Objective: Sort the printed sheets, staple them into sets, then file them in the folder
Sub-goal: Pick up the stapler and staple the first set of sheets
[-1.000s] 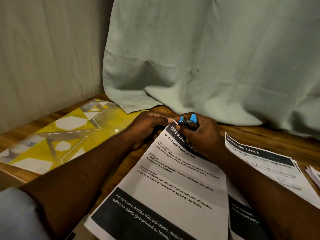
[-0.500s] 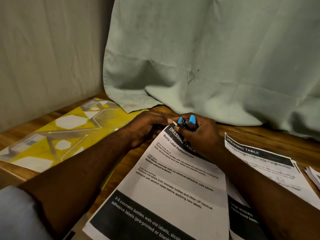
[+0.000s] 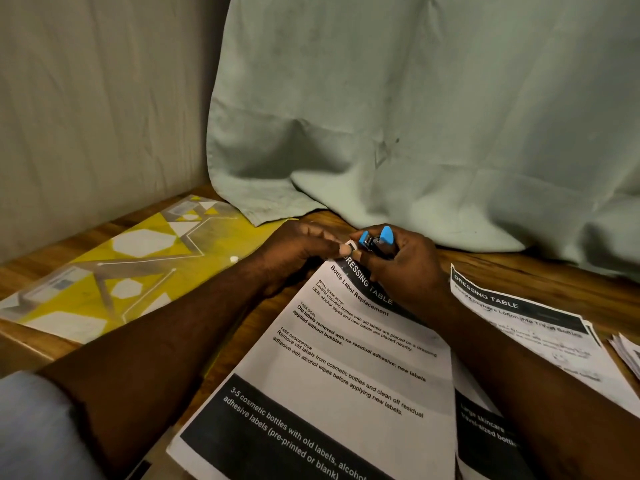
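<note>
At sheet corner (image 3: 350,244), stapler (image 3: 375,241) between fingers (image 3: 407,245)

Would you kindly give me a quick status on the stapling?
Right hand grips blue stapler at corner of top sheet. Left hand pinches that corner. Yellow folder lies left; nothing blocking.

A brown wooden table (image 3: 540,271) carries everything. At its left lies a flat yellow plastic folder with white and grey geometric shapes (image 3: 114,271). Near centre lies a white printed sheet with black bands (image 3: 346,375), overlapping another printed sheet (image 3: 485,431) on its right. Further right lies a black-headed Dressing Table sheet (image 3: 540,327), then a small paper stack (image 3: 628,355) at the right edge. A pale green cloth (image 3: 381,188) drapes onto the far side.
</note>
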